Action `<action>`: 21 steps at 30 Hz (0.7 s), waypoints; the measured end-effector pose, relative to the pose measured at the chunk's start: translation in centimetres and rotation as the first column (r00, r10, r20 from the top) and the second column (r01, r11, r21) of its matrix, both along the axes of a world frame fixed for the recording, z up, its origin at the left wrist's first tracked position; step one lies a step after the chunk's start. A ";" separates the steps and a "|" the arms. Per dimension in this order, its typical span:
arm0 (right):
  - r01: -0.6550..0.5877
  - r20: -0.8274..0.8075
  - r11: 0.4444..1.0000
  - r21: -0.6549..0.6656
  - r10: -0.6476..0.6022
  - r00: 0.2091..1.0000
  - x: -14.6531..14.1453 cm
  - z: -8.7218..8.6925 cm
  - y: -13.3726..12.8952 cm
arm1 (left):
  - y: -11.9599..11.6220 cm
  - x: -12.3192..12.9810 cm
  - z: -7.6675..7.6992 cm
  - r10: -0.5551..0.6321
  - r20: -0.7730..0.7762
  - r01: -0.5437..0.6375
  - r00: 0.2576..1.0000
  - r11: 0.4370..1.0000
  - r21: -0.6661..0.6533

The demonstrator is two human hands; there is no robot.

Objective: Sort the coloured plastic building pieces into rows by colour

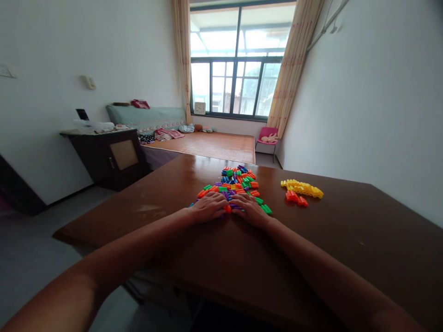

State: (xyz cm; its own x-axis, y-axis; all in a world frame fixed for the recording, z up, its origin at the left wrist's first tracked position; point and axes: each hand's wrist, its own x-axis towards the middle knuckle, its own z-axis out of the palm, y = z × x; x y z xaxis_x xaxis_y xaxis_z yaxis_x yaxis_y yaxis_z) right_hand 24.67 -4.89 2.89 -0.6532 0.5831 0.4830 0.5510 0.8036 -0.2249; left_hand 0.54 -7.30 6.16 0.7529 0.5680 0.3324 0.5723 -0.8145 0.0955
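Observation:
A pile of small plastic building pieces (238, 186) in orange, green, blue, purple and a little yellow lies on the brown table (214, 258). At the near edge of this pile, my left hand (210, 206) rests palm down with its fingers stretched over the pieces. My right hand (250, 210) lies beside it, fingers spread and reaching left onto the pile. Between the two hands an orange piece (227, 209) shows. The fingertips partly cover the pieces under them. Neither hand visibly grips a piece.
Right of the pile, joined yellow pieces (302, 188) form a row, with a short group of orange pieces (296, 198) in front. Beyond the table stand a bed (221, 145), a pink chair (266, 133) and a dark cabinet (104, 157). The table's left corner juts out.

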 end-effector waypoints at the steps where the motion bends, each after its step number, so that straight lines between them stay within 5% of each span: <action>1: 0.043 -0.100 0.999 -0.003 -0.043 0.994 -0.1 0.1 0.7 | 0.6 0.2 0.1 0.052 0.055 -0.052 0.997 0.999 0.001; 5: 0.135 -0.438 0.972 -0.194 -0.209 0.875 1.4 1.6 2.6 | 3.3 3.2 0.7 0.247 0.321 -0.192 0.914 0.962 -0.193; 9: -0.073 -0.455 0.919 -0.388 -0.122 0.882 4.2 3.1 2.2 | 6.0 8.2 0.5 0.301 0.444 -0.008 0.844 0.835 -0.550; 15: -0.197 -0.505 0.843 -0.501 -0.100 0.857 7.0 2.1 0.8 | 6.9 13.3 -0.4 0.397 0.571 0.144 0.718 0.718 -0.681; 18: -0.061 -0.522 0.866 -0.497 -0.243 0.817 8.7 1.2 1.2 | 7.4 12.7 0.5 0.352 0.562 0.072 0.749 0.799 -0.597; 21: 0.261 -0.576 0.881 -0.394 -0.458 0.678 12.0 1.0 2.1 | 8.5 9.7 1.7 0.361 0.528 -0.163 0.769 0.909 -0.384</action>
